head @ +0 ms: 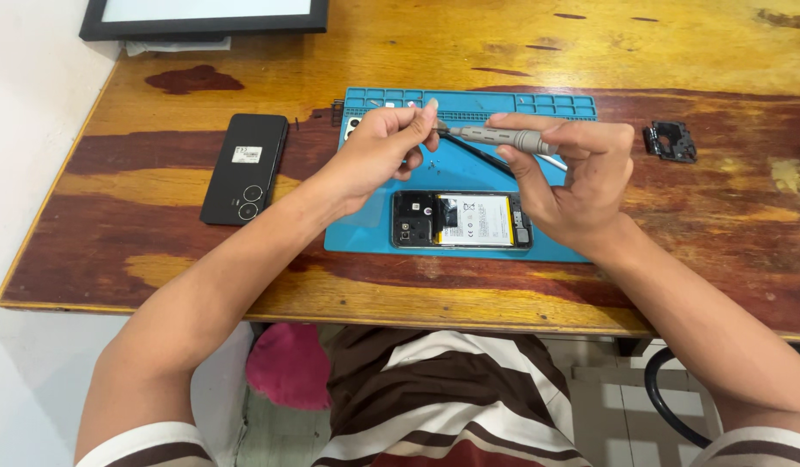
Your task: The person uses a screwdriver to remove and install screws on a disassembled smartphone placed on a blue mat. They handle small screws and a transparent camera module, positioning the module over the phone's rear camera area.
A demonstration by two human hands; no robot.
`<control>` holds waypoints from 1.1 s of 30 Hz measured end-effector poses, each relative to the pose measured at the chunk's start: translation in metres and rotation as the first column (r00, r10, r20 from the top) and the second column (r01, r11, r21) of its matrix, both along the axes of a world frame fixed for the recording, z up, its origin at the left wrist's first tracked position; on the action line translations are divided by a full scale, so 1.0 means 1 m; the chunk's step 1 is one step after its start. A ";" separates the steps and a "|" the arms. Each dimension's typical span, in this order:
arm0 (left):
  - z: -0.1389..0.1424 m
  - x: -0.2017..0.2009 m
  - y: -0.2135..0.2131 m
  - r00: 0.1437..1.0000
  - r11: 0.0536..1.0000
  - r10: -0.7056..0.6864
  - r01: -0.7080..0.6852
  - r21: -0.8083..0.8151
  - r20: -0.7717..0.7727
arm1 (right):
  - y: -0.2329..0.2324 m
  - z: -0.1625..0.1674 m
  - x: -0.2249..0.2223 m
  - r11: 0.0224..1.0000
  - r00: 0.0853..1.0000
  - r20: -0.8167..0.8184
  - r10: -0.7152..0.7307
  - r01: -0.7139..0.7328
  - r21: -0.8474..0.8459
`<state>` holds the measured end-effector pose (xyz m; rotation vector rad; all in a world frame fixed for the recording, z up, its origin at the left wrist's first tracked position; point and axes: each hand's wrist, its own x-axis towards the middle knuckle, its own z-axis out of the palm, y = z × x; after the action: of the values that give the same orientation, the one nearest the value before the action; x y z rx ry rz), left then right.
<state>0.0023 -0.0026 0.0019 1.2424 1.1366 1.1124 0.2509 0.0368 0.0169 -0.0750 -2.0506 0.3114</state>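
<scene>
Above the blue mat [365, 227], both hands' grip [384, 147] [573, 177] clenches a grey screwdriver [512, 138].

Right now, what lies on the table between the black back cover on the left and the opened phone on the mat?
In the head view, only bare wood, the blue mat's left edge and the left forearm above.

Grey precision screwdriver [504, 137] is lying nearly level above the blue mat, tip pointing left. The opened phone [461, 220] (back off, white battery showing) sits flat on the mat's near edge.
</scene>
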 end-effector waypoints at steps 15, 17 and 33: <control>0.000 0.000 0.000 1.000 1.000 -0.013 0.013 -0.001 -0.006 | -0.001 0.001 0.000 0.999 1.000 -0.012 0.002 -0.002 -0.034; 0.001 0.000 -0.001 1.000 1.000 -0.012 0.012 -0.011 -0.003 | -0.002 0.001 -0.001 0.999 1.000 -0.015 0.000 -0.001 -0.033; 0.002 0.001 -0.001 0.999 1.000 -0.008 0.008 0.008 -0.051 | -0.001 0.005 0.001 1.000 1.000 -0.010 0.004 -0.004 -0.012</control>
<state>0.0036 -0.0039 0.0041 1.2874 1.1652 1.0859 0.2514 0.0362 0.0215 -0.0762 -2.0398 0.3260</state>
